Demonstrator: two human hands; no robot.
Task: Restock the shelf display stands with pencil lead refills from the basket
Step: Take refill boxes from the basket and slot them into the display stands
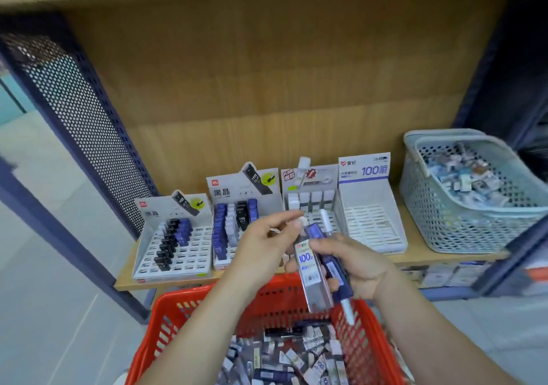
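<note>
**Both hands on refill bundle over red basket**

- Right grip [358, 266]: closed around a bundle of pencil lead refills, held tilted above the red basket [275, 292]. The bundle has three pieces:
  - clear 100-count case [310, 272] in front
  - blue case [333, 269] right behind it, touching
  - slim white-tipped tube [347, 310] at the back, sticking out above and below the fist
- Left grip [264, 245]: thumb and forefinger pinch the white cap end of the clear 100-count case. The other fingers are loosely curled. The contact point is a bit blurred.
- Loose refills [296, 355] are piled in the red basket, a mix of clear, white and dark blue packs, directly under the hands.
- The wooden shelf [130, 275] carries four display stands side by side, touching:
  - far-left stand [178, 266]: one column of black cases, with blue ones beside it at the back
  - second stand [225, 189]: blue, white and black "HB 0.7" cases in the rear rows, partly hidden by the left grip
  - third stand [308, 177]: a row of white-capped cases along the back, front hidden by the hands
  - fourth stand [370, 221]: white slotted tray, header card reads "100"
- A grey-blue plastic basket [439, 221] sits at the right end of the shelf, just beside the fourth stand. It holds mixed small packs, too blurred to identify.
</note>
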